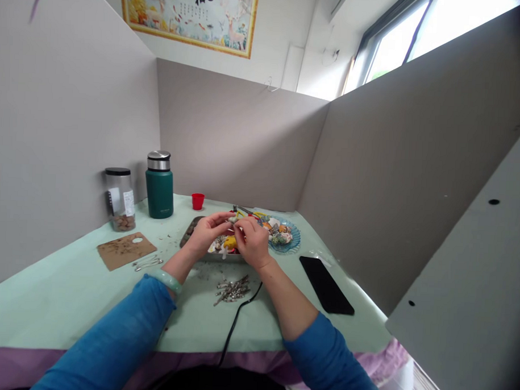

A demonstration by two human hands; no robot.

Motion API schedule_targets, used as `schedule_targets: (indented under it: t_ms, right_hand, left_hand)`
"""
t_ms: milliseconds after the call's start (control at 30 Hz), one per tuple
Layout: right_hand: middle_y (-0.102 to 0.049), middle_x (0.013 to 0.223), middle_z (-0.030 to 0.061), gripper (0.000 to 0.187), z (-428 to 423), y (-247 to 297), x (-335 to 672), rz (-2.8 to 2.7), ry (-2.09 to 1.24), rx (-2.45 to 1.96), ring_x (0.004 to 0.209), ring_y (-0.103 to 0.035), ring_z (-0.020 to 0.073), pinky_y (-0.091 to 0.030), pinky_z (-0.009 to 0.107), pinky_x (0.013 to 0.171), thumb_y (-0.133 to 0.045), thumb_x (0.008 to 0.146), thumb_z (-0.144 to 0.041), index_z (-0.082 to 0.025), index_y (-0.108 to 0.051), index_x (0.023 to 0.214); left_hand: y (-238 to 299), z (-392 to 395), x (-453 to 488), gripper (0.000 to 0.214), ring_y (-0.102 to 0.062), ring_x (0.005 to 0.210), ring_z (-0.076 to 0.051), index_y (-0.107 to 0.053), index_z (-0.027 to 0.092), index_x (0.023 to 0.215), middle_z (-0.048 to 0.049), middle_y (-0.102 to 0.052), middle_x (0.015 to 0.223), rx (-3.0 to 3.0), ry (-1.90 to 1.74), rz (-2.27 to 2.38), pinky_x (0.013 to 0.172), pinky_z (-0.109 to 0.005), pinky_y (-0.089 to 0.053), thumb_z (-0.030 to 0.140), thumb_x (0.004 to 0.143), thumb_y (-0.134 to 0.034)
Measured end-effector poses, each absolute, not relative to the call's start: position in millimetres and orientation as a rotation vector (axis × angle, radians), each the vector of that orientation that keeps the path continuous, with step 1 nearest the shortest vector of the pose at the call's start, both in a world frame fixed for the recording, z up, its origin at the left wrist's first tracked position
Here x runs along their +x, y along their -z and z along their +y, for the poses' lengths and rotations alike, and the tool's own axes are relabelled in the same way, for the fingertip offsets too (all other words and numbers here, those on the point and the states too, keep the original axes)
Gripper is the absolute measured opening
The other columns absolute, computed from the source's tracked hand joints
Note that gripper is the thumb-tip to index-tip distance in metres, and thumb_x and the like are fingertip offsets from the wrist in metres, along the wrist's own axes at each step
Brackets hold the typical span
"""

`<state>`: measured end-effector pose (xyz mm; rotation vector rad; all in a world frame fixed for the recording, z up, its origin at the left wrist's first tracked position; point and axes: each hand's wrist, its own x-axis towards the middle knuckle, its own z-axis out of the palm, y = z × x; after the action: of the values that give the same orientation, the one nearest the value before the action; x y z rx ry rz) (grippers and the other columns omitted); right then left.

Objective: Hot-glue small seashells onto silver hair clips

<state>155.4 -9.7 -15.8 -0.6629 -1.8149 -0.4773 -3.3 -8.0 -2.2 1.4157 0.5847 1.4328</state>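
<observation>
My left hand [206, 232] and my right hand [253, 241] meet above a metal tray [215, 257]. Both sets of fingertips pinch around a small pale-greenish piece [233, 219], too small and too covered to name. In the tray lie several small colourful pieces, among them a yellow one [230, 243]; my hands hide part of it. Behind my right hand, a blue glass plate [296, 235] holds several patterned pieces [282, 235]. Nearer to me is a pile of small metal clips or pins [233, 289].
At the left stand a green thermos [160, 192] and a clear jar [120, 204]. A brown board [127, 250] and large safety pins [148, 263] lie before them. A red cup [197, 201] is at the back. A black phone-like slab [326, 285] lies right; a black cable [235, 322] crosses the front edge.
</observation>
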Motion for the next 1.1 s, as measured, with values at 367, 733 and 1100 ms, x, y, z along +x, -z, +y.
schedule_targets:
  t_ms: [367,733,1100]
  right_hand:
    - [-0.065,0.092,0.0074,0.010,-9.8,16.1,154.8,-1.791,0.550,-0.670,0.083,-0.061,0.0166,-0.049,0.029,0.071,-0.050,0.090,-0.020,-0.020,-0.059,0.090]
    - [-0.064,0.096,0.0092,0.009,-10.3,15.5,155.1,-1.791,0.496,-0.666,0.085,-0.060,0.0181,-0.049,0.031,0.074,-0.053,0.089,-0.022,-0.019,-0.057,0.095]
    - [-0.063,0.087,0.0073,0.009,-11.5,14.9,154.6,-1.780,0.501,-0.725,0.077,-0.058,0.0163,-0.045,0.029,0.070,-0.051,0.089,-0.024,-0.018,-0.058,0.089]
  left_hand:
    - [-1.4,-12.3,-1.3,0.040,-0.065,0.078,-0.018,-0.069,0.014,0.099,-0.0070,-0.071,0.091,1.406,-1.448,0.606,0.073,-0.032,-0.055,0.033,0.065,-0.079]
    - [1.5,-7.4,-0.6,0.041,-0.066,0.082,-0.019,-0.069,0.015,0.100,-0.0084,-0.071,0.094,1.491,-1.529,0.611,0.077,-0.034,-0.055,0.037,0.066,-0.077]
    - [-0.1,-11.4,0.4,0.041,-0.067,0.081,-0.022,-0.069,0.015,0.097,-0.0080,-0.072,0.090,1.476,-1.475,0.631,0.075,-0.035,-0.056,0.038,0.064,-0.078]
